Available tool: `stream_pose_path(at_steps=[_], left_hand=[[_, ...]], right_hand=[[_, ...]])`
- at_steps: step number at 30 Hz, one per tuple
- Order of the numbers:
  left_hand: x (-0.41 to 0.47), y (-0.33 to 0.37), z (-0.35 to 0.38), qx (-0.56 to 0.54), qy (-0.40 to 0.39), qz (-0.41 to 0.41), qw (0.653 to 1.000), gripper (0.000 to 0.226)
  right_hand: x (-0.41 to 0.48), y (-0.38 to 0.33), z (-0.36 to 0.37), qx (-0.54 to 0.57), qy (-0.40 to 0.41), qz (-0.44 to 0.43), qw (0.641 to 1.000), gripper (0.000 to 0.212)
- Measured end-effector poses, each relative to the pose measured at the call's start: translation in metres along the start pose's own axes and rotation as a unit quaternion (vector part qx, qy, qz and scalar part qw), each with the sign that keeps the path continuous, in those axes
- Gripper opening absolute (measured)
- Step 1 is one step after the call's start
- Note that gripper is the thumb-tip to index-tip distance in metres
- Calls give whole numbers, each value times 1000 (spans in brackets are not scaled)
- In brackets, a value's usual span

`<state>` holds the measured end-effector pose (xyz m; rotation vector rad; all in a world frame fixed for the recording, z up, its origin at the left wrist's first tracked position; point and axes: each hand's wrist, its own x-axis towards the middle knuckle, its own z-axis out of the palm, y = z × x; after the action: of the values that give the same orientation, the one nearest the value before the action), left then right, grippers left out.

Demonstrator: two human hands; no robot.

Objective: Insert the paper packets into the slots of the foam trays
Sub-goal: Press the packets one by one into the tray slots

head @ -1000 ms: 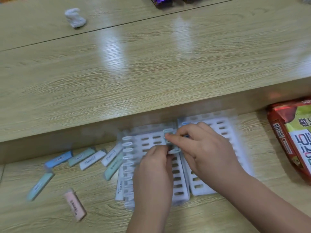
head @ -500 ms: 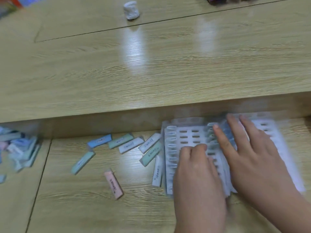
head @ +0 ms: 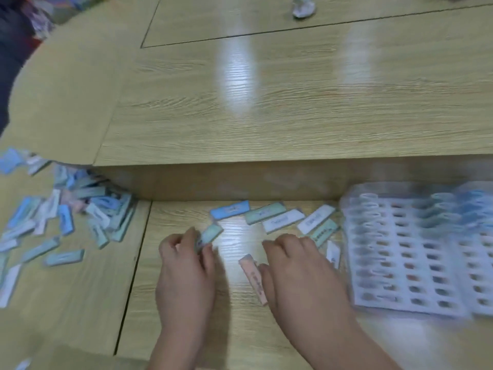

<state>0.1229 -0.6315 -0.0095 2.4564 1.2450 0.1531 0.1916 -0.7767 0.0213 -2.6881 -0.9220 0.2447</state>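
Left hand (head: 186, 265): is pinching one end of a green packet (head: 211, 234) between thumb and fingers, low over the table (head: 186, 332).
Right hand (head: 301, 273): is sitting knuckles-up with its fingers curled and its thumb lying against a pink packet (head: 253, 279); I cannot tell whether it is actually gripping anything.
Pink packet: is lying flat on the table between the two hands.
Foam trays (head: 400, 252): are lying side by side to the right of the hands, blurred; most slots are showing open.
Loose packets (head: 282, 221): are lying in a row just beyond the hands, reaching to the trays' left edge.
Pile of packets (head: 80, 209): is lying well off to the left.
White wad (head: 304, 8): is sitting far back on the raised tabletop.
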Motion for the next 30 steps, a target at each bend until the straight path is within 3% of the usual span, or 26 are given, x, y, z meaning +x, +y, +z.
stream_pose_path(at_steps=[5,9,12,16,20,22,25,27,30], left_hand=[[18,-12,5,21,22,31,999,26],[21,-11,-3,12,14,60,998,9],[24,-5,-9,-41,-13,56,998,13],[16,21,-21,-210,-67,74,973,20],[-7,66,-30,-267,-104,144,947,5],[-21,91,-31,-286,-115,173,936,8],[-40,123,-26,-311,-123,196,922,20],[-50,141,-22,-338,-132,195,911,26],[-65,166,-12,-381,-144,183,895,23]], right_hand=[[6,-14,35,11,-46,34,998,37],[10,-14,34,76,-43,47,995,18],[6,-4,28,169,-29,60,983,11],[-11,11,-5,339,-14,113,934,23],[-43,46,-44,437,30,127,890,27],[-59,67,-64,473,37,124,871,26],[-75,108,-86,529,95,155,829,63],[-80,132,-101,537,129,159,818,58],[-87,172,-109,525,187,156,815,26]])
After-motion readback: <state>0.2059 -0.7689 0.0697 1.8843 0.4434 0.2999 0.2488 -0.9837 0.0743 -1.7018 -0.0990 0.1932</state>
